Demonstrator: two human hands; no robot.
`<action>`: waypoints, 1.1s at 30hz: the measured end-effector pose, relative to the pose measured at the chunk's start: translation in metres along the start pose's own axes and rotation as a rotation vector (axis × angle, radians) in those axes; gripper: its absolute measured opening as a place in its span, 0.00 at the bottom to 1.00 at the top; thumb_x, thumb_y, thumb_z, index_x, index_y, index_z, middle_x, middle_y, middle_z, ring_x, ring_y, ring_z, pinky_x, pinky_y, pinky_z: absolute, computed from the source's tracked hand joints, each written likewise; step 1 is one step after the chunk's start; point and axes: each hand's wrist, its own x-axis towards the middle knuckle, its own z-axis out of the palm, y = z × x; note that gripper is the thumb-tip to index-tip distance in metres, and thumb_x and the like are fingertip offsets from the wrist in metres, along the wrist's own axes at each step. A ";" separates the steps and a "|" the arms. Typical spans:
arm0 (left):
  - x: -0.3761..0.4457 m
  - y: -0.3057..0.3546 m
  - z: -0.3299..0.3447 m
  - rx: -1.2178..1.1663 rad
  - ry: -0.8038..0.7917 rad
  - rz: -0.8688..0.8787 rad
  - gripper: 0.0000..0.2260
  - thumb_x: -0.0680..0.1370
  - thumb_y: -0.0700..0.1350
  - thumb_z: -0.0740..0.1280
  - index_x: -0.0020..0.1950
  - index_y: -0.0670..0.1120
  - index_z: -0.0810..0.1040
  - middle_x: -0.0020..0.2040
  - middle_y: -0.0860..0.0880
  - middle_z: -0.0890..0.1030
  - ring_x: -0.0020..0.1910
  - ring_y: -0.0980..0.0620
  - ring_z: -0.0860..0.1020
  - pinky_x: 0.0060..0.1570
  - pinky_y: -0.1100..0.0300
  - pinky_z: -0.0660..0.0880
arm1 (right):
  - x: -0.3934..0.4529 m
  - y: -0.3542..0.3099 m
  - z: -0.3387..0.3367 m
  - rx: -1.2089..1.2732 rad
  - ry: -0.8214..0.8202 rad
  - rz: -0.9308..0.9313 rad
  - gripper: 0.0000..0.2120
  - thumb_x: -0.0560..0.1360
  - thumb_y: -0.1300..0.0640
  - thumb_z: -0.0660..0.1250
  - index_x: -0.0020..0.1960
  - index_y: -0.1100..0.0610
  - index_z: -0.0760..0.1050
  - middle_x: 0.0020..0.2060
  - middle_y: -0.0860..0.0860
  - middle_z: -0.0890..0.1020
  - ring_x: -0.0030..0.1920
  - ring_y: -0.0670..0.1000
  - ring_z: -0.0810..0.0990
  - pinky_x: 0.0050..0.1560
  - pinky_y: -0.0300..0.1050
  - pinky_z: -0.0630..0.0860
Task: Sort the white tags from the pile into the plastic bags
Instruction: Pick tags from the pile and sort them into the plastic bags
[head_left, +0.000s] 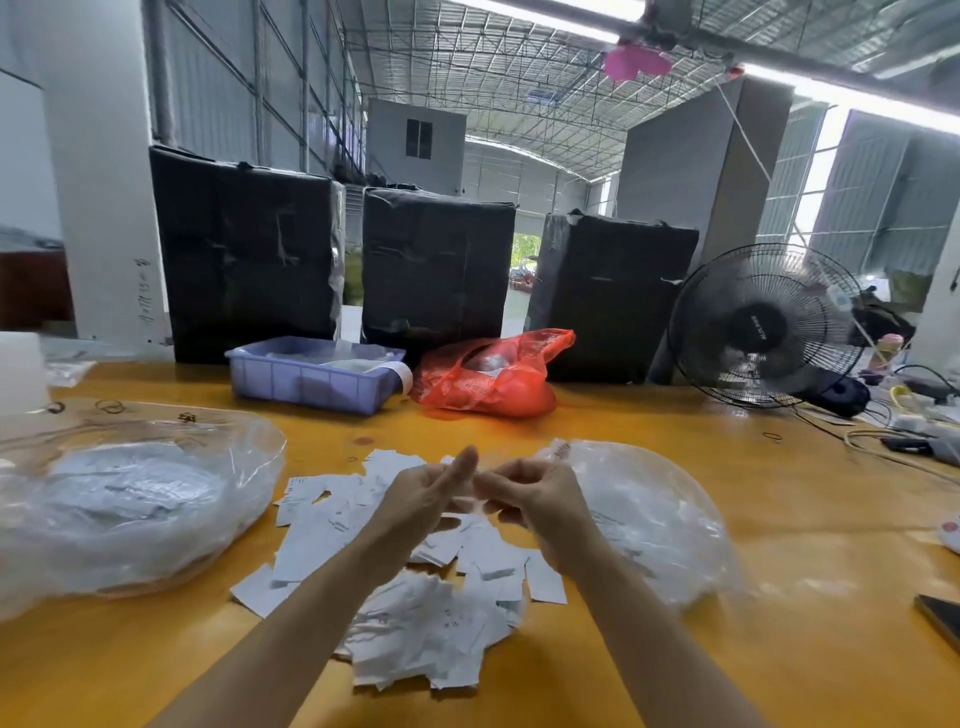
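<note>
**Many white tags heaped between two bags**

Dozens of white rectangular paper tags lie in a loose pile on the yellow wooden surface, pointing every way; the pile's long axis runs toward the viewer. Above it, the left hand and right hand meet with fingers curled, pinching something too blurred to name. Clear plastic bags lie left and right.

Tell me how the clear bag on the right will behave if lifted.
Right clear bag probably floppy: its film lies crumpled and slack on the table. Likely light, since only a thin layer of tags shows inside. Probably slippery; the plastic looks glossy.
</note>
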 end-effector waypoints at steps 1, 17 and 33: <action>-0.001 -0.001 0.000 -0.015 -0.020 -0.010 0.31 0.65 0.69 0.65 0.50 0.44 0.82 0.45 0.48 0.85 0.46 0.53 0.83 0.46 0.61 0.77 | -0.001 0.005 0.006 0.050 0.008 0.007 0.06 0.69 0.61 0.74 0.37 0.63 0.80 0.29 0.55 0.81 0.30 0.49 0.78 0.31 0.39 0.74; 0.003 -0.009 -0.006 -0.221 0.104 -0.120 0.06 0.68 0.41 0.76 0.41 0.41 0.83 0.36 0.43 0.82 0.36 0.49 0.78 0.31 0.65 0.74 | -0.009 0.024 0.014 -0.013 0.033 -0.017 0.02 0.72 0.66 0.71 0.41 0.62 0.79 0.31 0.55 0.82 0.30 0.48 0.80 0.32 0.37 0.75; 0.008 -0.014 -0.014 -0.176 0.146 -0.135 0.05 0.70 0.36 0.74 0.44 0.40 0.82 0.32 0.48 0.78 0.26 0.56 0.72 0.28 0.67 0.71 | -0.011 0.026 0.012 -0.116 0.087 -0.044 0.04 0.78 0.64 0.63 0.51 0.64 0.76 0.36 0.57 0.84 0.30 0.48 0.79 0.32 0.38 0.76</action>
